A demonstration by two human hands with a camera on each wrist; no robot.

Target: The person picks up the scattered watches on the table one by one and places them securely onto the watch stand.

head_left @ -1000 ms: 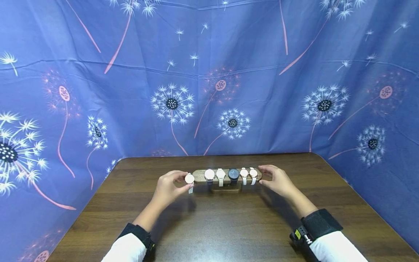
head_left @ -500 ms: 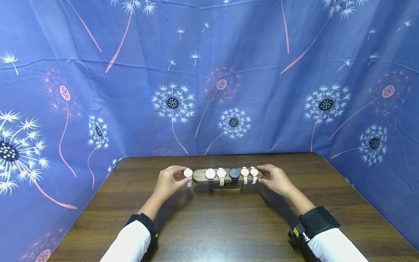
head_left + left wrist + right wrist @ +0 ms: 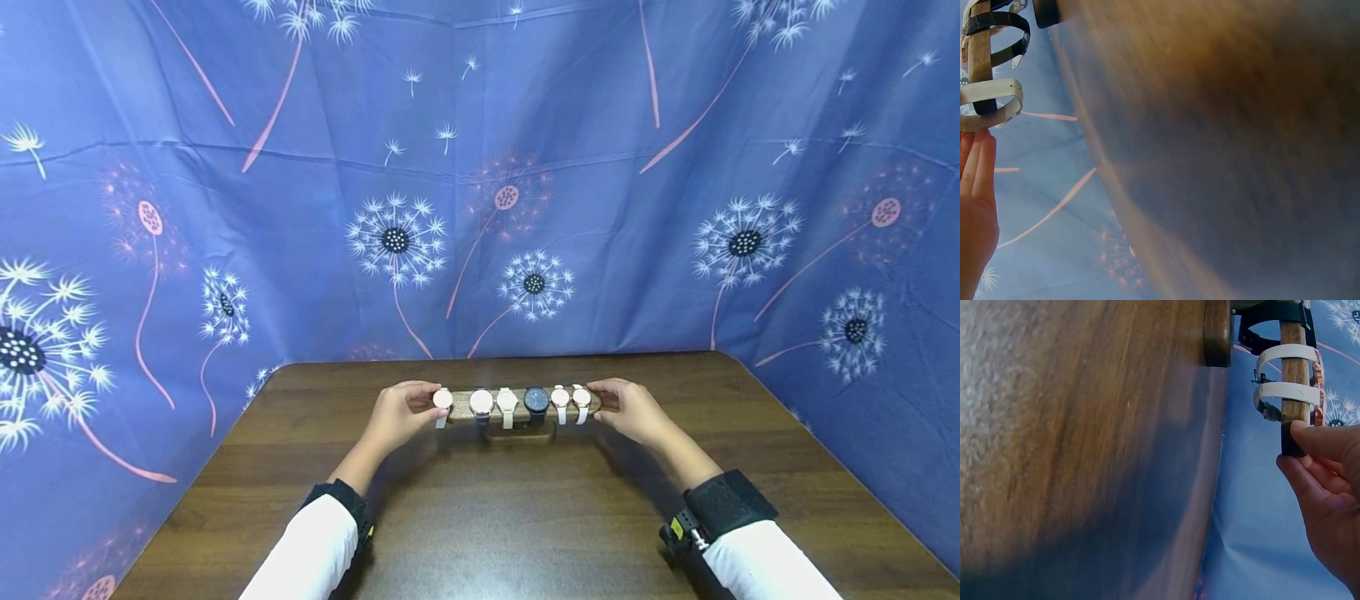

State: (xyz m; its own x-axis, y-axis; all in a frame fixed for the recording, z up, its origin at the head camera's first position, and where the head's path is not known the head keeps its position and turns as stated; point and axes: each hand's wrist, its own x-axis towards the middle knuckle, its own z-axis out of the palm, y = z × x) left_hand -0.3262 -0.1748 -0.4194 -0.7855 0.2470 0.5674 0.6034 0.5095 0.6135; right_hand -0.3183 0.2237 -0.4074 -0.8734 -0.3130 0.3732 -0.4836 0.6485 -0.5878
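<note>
A wooden watch stand (image 3: 461, 403) with a long horizontal bar stands on the table, several watches strapped along it. At the bar's left end my left hand (image 3: 397, 417) pinches a round, pale-faced watch (image 3: 443, 398) with a white strap. The left wrist view shows its buckled white strap (image 3: 1007, 94) looped around the dark end of the bar, fingertips touching the loop from below. My right hand (image 3: 633, 412) grips the bar's right end, thumb on one side and fingers on the other in the right wrist view. Its nearest watches have white straps (image 3: 1300, 392).
A dark-faced watch (image 3: 536, 400) sits mid-bar among pale-faced ones. The stand's low wooden base (image 3: 517, 432) rests on the brown wood-grain table (image 3: 510, 517). Behind and beside the table hangs a blue cloth (image 3: 615, 250) with a dandelion print.
My left hand has moved the white-strapped watch from just left of the bar rightward onto its left end. My right hand has kept its grip on the other end.
</note>
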